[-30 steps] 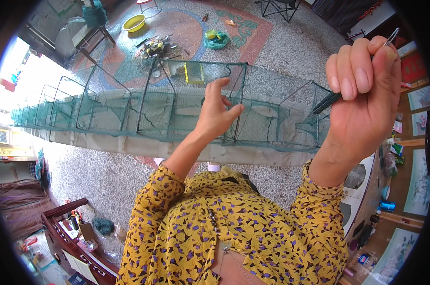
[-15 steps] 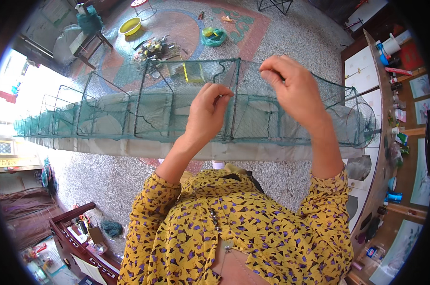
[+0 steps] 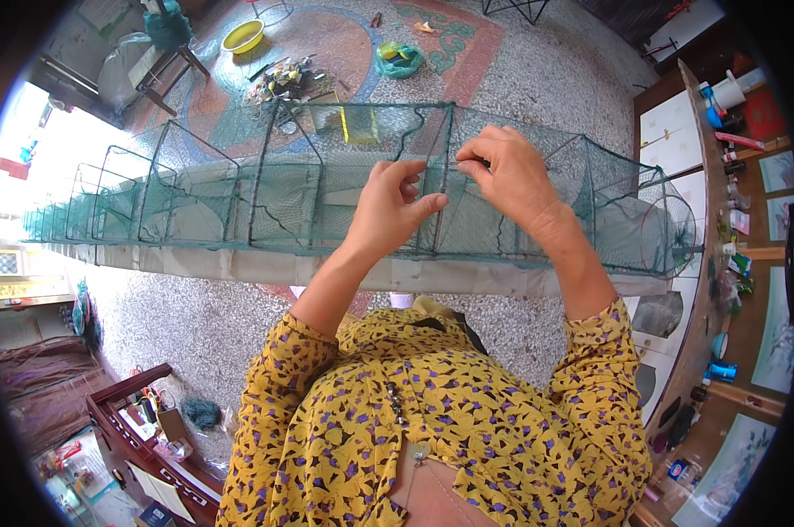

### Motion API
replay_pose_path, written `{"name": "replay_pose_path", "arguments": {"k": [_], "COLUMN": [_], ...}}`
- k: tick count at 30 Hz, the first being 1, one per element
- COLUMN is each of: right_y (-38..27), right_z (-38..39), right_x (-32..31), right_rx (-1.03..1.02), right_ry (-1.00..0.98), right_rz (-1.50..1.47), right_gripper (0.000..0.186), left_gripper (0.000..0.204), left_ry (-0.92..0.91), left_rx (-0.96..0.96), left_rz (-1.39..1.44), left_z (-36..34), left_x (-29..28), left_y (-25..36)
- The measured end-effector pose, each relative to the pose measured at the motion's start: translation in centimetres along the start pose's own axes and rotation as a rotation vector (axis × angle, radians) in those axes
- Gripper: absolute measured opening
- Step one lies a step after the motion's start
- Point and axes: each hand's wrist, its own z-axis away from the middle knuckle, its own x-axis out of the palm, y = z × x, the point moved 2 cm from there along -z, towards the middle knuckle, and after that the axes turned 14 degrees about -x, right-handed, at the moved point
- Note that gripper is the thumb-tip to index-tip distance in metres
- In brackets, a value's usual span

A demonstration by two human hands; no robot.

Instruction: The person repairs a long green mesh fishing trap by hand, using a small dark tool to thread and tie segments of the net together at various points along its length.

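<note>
A long green mesh fish trap [image 3: 348, 206] with dark rectangular frames stretches across in front of me, narrowing at its right end. Both my hands are beside one upright frame rod [image 3: 450, 132] right of its middle. On the left of that rod is my left hand [image 3: 388, 206], its thumb and curled forefinger apart, with nothing visible between them. Just right of the rod, my right hand [image 3: 511, 171] is closed in a pinch. What its fingertips hold, if anything, is too small to make out.
Under the trap runs a long pale-covered surface [image 3: 344, 272]. Beyond it, on the floor, are a pile of scraps [image 3: 283, 81], a yellow basin [image 3: 243, 37] and a green plastic bag [image 3: 398, 61]. A cluttered shelf [image 3: 722, 220] stands on the right, a dark wooden chair [image 3: 138, 430] at lower left.
My right hand has come down and left to the frame rod, near my left hand. The left hand's thumb and forefinger have spread apart.
</note>
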Motion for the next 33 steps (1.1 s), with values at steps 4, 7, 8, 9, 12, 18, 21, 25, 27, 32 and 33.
{"name": "replay_pose_path", "arguments": {"k": [4,7,8,9,12,18,21,25,27,32,33], "right_y": [0.1,-1.2,-1.3,-1.4,-2.0,-5.0,-7.0,-8.7,-8.7,-8.9,-8.9], "right_z": [-0.5,-1.4,-1.5,-1.7,-2.4,-4.5,-5.8,-6.1,-4.8,-1.5,-1.5], "right_x": [1.1,2.2,2.8,3.5,3.7,4.0,2.8,-3.1,-6.6,-10.0,-10.0], "right_rx": [0.017,0.022,0.003,-0.02,-0.022,-0.161,-0.273,-0.323,-0.432,-0.467,-0.465], "right_ry": [0.13,0.268,0.242,0.215,0.018,0.13,0.407,0.686,0.829,0.828,0.817], "right_rz": [-0.218,-0.291,-0.244,-0.2,0.094,0.143,-0.215,-0.807,-0.77,-0.966,-0.987], "right_gripper": [0.01,0.009,0.009,0.009,0.011,0.013,0.013,0.016,0.019,0.023,0.022], "left_gripper": [0.06,0.058,0.055,0.053,0.051,0.044,0.043,0.059,0.064,0.068,0.064], "left_ry": [-0.09,-0.114,-0.12,-0.12,-0.157,-0.092,0.027,0.006,0.021,-0.009,-0.012], "left_rx": [-0.136,-0.17,-0.157,-0.145,-0.158,-0.054,0.203,0.065,0.054,0.128,0.196], "left_rz": [0.121,0.19,0.148,0.105,0.178,0.189,0.173,0.123,0.117,0.06,0.064], "left_z": [-1.0,-1.2,-1.3,-1.4,-1.6,-0.7,-1.1,-0.2,0.1,0.3,0.2], "left_x": [0.5,0.7,0.8,0.7,0.9,0.6,1.2,1.2,1.0,0.6,0.6], "left_y": [-1.4,-1.6,-1.6,-1.7,-2.2,-0.1,-0.7,-0.4,-0.3,1.3,1.5]}}
